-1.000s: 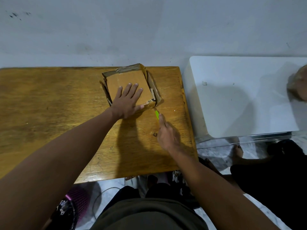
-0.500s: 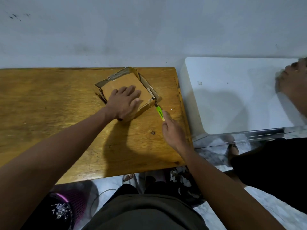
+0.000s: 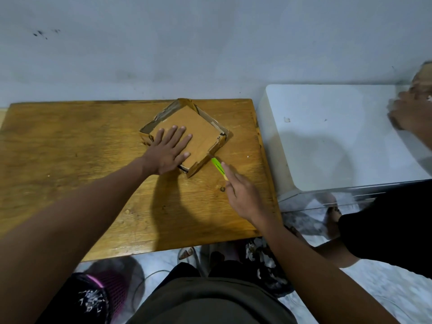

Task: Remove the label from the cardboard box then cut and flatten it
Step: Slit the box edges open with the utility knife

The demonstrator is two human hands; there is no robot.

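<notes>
A small brown cardboard box (image 3: 201, 134) lies low on the wooden table (image 3: 70, 146), turned like a diamond, with side flaps standing around its top panel. My left hand (image 3: 169, 152) presses flat on the box's near-left part, fingers spread. My right hand (image 3: 240, 195) grips a green utility knife (image 3: 218, 168), forefinger along its back. The knife's tip meets the box's near-right wall close to the bottom corner.
A white appliance top (image 3: 339, 141) stands right of the table, with another person's hand (image 3: 411, 108) at its far right edge. A dark-clothed person (image 3: 385, 225) sits at the right. A pink and black basket (image 3: 100, 293) is under the table's near edge.
The box has turned clockwise under my left hand into a diamond position. My fingers went from curled to spread flat. The knife stays at the box's near-right side, now lower along that wall.
</notes>
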